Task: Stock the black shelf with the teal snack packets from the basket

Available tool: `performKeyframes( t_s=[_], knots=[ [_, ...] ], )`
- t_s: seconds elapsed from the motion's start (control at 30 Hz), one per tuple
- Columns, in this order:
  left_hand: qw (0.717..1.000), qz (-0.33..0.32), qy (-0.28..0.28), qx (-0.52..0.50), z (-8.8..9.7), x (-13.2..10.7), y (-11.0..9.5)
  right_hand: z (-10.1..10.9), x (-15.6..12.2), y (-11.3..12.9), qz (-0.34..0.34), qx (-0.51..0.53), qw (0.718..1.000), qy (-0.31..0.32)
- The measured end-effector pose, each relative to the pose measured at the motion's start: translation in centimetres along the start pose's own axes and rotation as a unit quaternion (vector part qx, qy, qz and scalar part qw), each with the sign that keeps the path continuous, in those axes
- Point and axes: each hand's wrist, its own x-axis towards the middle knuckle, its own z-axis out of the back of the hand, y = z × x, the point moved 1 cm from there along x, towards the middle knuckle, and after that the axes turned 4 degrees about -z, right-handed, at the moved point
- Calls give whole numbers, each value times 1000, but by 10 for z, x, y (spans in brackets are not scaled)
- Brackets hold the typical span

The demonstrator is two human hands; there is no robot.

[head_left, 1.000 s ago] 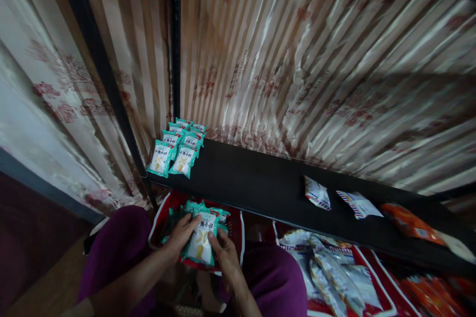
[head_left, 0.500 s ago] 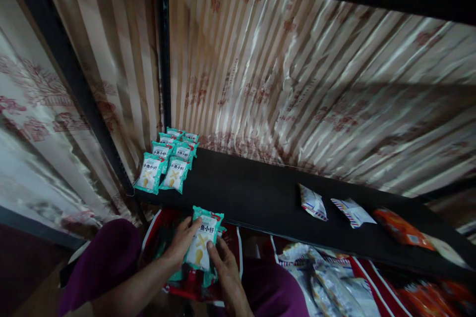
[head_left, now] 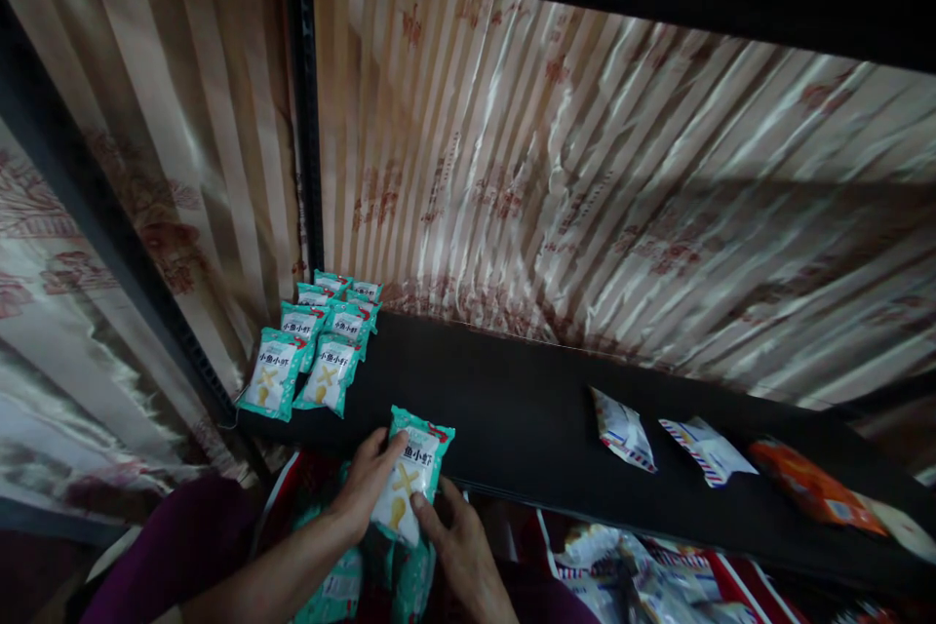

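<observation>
Both hands hold one teal and white snack packet (head_left: 407, 474) at the front edge of a black shelf (head_left: 526, 419). My left hand (head_left: 364, 485) grips its left side, fingers curled. My right hand (head_left: 454, 538) pinches its lower right corner. Two rows of the same teal packets (head_left: 311, 351) lie on the shelf's far left. More teal packets (head_left: 343, 585) sit below my hands in a red and white container.
On the shelf to the right lie two white striped packets (head_left: 621, 427) (head_left: 706, 450) and an orange packet (head_left: 811, 487). A striped curtain (head_left: 585, 175) hangs behind. A black upright post (head_left: 305, 117) stands at the shelf's left. More packets (head_left: 629, 565) lie below at the right.
Both hands have lifted the teal packet up from the container to the shelf's front edge. The view has shifted upward and to the right.
</observation>
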Motion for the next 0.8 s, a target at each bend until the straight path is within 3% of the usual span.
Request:
performKeyframes(
  t_s=[0.3,0.53,0.63,0.8],
  knots=[
    [999,-35,3,13,-10,40,-21,9,46,21,-6,-61,998,-22],
    [991,-77,-22,107,1,71,-4,16,81,27,-9,-79,997,-23],
    [969,-110,-44,216,7,74,0,20,98,28,-3,-110,993,-48],
    [904,-172,-69,385,10,75,-5,21,123,33,7,-126,990,-55]
  ],
)
